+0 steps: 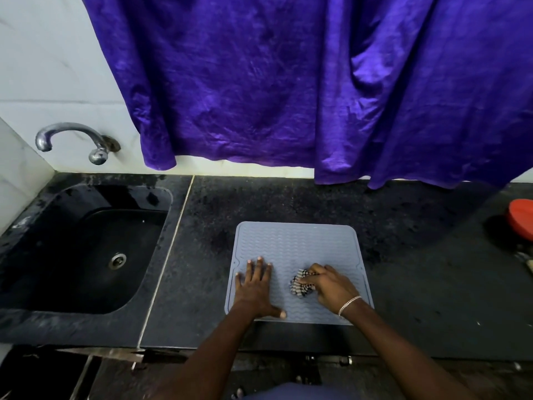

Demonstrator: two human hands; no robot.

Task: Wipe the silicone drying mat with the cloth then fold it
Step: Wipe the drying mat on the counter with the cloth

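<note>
Because the grey-blue ribbed silicone drying mat (300,243) lies flat near the front of the dark stone table (418,269), I judge it light, floppy and grippy, best lifted by an edge for folding. It looks nearly square, edges parallel to the table's front, no clear long axis. My left hand (253,293) presses it with fingers spread; my right hand (331,287) clamps its fingers on the bunched black-and-white checked cloth (298,285).

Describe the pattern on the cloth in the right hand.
Black-and-white checks on the cloth, gripped by the right hand; head view.

Silver chain bracelet (349,304), R wrist
</note>
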